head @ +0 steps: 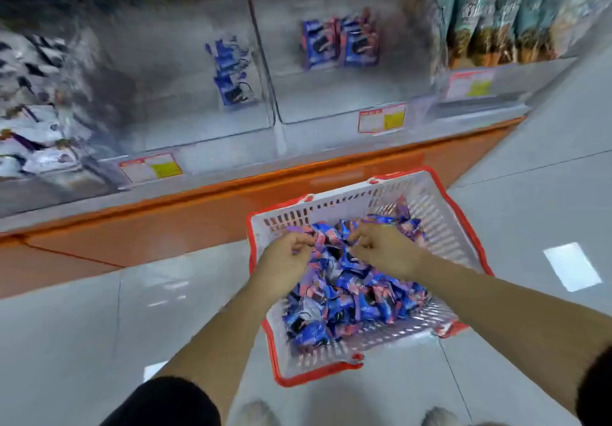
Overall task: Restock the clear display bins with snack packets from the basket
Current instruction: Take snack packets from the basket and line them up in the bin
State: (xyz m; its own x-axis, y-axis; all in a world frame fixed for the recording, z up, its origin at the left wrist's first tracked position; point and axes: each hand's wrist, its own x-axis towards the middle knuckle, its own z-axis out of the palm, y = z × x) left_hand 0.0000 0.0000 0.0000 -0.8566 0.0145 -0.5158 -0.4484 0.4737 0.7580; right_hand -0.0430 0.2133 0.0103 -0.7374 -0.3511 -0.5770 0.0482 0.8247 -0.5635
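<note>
Inside basket (pixel 437 207) rim — left hand (pixel 284 258), right hand (pixel 382 250) each pinching snack packets (pixel 347 296); open floor (pixel 530 193) either side.

Motion blur smears the shelf, so the blue packs (pixel 341 43) inside the clear display bins (pixel 331 101) and the print on the price labels (pixel 381 117) cannot be read, and the white bags (pixel 29 147) at the left are cut by the edge. The left hand (pixel 284 260) and right hand (pixel 384 250) curl into the snack packets (pixel 347 293) in the basket (pixel 443 227), too blurred to tell whether either pinches a packet. The shoes (pixel 255 414) are cropped at the bottom.
</note>
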